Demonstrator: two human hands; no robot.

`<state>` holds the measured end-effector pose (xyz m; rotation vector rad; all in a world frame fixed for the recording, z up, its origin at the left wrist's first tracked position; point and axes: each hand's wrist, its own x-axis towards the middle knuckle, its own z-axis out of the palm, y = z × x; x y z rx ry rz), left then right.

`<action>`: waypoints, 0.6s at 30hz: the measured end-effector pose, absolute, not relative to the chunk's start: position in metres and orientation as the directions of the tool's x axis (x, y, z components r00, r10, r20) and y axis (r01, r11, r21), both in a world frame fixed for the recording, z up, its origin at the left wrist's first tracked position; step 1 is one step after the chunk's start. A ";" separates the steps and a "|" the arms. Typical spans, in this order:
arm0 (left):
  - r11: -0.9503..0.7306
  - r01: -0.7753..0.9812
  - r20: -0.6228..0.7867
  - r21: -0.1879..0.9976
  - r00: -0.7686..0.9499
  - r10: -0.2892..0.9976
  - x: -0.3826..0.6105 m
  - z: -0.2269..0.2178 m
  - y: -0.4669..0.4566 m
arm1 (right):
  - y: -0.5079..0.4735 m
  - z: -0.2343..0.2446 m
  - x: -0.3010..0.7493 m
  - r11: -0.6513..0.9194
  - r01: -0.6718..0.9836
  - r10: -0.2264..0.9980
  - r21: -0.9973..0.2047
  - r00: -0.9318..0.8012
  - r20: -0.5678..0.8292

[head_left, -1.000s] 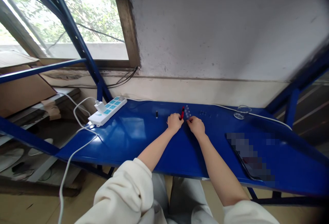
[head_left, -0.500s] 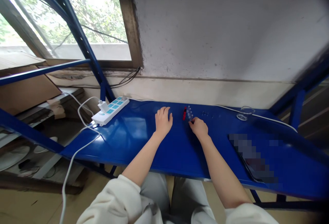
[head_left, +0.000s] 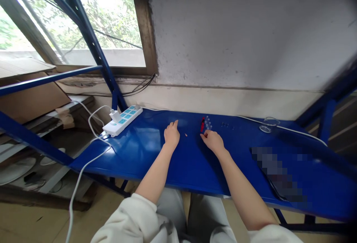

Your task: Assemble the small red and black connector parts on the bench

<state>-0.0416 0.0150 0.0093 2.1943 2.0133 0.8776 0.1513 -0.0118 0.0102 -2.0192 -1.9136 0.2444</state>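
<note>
My left hand (head_left: pixel 171 135) rests on the blue shelf top (head_left: pixel 145 150) with its fingers curled under and the index tip toward the wall; whatever is under it is hidden. A tiny pale speck (head_left: pixel 186 135) lies just right of it. My right hand (head_left: pixel 213 141) sits further right, fingertips pinched together just in front of a small red piece (head_left: pixel 202 124) and a cluster of little clear vials (head_left: pixel 208 124). What its fingers hold, if anything, is too small to see.
A white power strip (head_left: pixel 123 119) with a plug and white cable (head_left: pixel 80 176) lies at the back left. Small dark bits (head_left: pixel 224 124), a clear glass dish (head_left: pixel 266 127) and a thin white wire run along the back. A flat dark item (head_left: pixel 279 176) lies right.
My left hand left the red piece, moved left, spread flat over a small black object, then curled shut there. My right hand drew back slightly from the vials.
</note>
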 end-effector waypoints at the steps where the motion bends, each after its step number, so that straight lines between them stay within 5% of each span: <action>1: -0.169 0.891 0.382 0.421 -0.005 0.924 -0.043 0.009 0.016 | -0.013 0.010 0.149 0.014 0.925 0.989 -0.380 0.043 0.142; 6: -0.272 0.688 0.397 0.673 -0.025 0.918 -0.043 0.005 0.022 | -0.017 0.013 0.135 0.204 0.815 0.967 -0.543 -0.079 0.244; 10: -0.358 0.332 0.365 0.873 0.044 0.930 -0.031 0.006 0.022 | -0.016 0.013 0.127 0.136 0.709 0.974 -0.692 0.030 0.223; 14: -0.383 0.083 0.366 0.920 0.167 0.915 -0.020 0.009 0.016 | -0.015 0.010 0.125 0.109 0.565 0.974 -0.818 0.102 0.200; 18: -0.375 0.042 0.358 0.926 0.212 0.909 -0.018 0.011 0.012 | -0.015 0.011 0.123 0.147 0.350 0.977 -0.925 0.094 0.190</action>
